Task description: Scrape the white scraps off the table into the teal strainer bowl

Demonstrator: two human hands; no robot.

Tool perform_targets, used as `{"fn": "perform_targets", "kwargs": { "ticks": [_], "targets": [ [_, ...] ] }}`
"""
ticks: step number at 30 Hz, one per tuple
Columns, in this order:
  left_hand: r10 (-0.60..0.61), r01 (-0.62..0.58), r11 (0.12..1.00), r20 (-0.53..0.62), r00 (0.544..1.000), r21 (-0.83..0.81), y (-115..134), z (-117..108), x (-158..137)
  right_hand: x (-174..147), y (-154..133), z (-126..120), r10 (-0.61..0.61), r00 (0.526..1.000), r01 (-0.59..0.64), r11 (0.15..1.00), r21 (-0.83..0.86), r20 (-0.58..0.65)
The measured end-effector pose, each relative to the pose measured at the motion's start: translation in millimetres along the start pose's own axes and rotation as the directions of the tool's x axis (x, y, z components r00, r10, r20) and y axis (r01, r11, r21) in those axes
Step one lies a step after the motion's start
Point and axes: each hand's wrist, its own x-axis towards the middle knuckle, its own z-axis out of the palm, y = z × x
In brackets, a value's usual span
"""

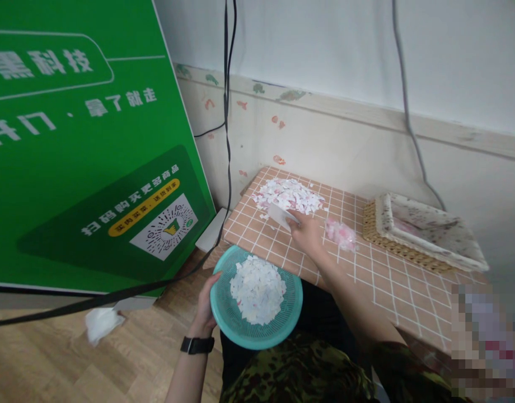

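My left hand [206, 305] grips the left rim of a teal plastic colander [298, 294], held just below the table's front edge. White paper scraps [258, 290] lie heaped inside it. Over the table, my right hand [304, 228] is closed on a flat white card [279, 215]. The card's far end is at the near side of a pile of white and pinkish paper scraps [288, 193]. To the right of that hand lies a clear plastic bag with pink contents [340, 234].
A cloth-lined wicker basket [429, 238] stands on the right of the checked table [392, 280]. A large green cabinet [98, 212] is at the left, with black cables [227, 112] hanging beside it. A white plastic bag [103, 324] lies on the floor.
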Motion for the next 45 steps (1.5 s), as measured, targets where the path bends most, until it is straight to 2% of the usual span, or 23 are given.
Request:
{"fn": "perform_targets", "kwargs": {
  "ticks": [4, 8, 13, 27, 36, 41, 45],
  "targets": [
    [-0.023, 0.023, 1.000, -0.010, 1.000, -0.012, 0.5, -0.2, -2.3, 4.8, -0.1, 5.3, -0.019, 1.000, 0.019, 0.999, 0.030, -0.010],
    [0.018, -0.018, 1.000, -0.036, 0.999, -0.006, 0.0, -0.9, -1.4, 5.2, -1.8, 10.8, -0.026, 1.000, 0.025, 0.998, 0.056, 0.008],
    [0.015, -0.014, 1.000, -0.024, 1.000, 0.005, 1.6, -6.5, 1.6, 4.8, -2.8, 14.0, -0.024, 1.000, 0.022, 0.991, 0.132, 0.009],
    [0.045, -0.045, 0.999, -0.018, 0.999, -0.014, 3.8, -7.5, 0.3, 5.7, 7.7, 2.5, -0.022, 1.000, 0.021, 0.994, 0.104, 0.012],
    [0.063, -0.063, 0.998, -0.004, 0.998, -0.020, 5.6, -11.2, 0.7, -24.9, -17.2, 9.9, 0.031, 0.999, -0.033, 0.997, 0.075, 0.020],
    [0.036, -0.037, 0.999, -0.033, 0.999, -0.028, 8.9, -15.4, 0.4, -55.0, -29.8, 13.7, 0.117, 0.988, -0.107, 0.989, 0.099, -0.097],
    [0.089, -0.090, 0.996, -0.037, 0.995, -0.025, 12.9, -16.1, -1.0, -70.2, -35.3, 20.9, 0.193, 0.973, -0.186, 0.980, 0.070, -0.127]
  ]
}}
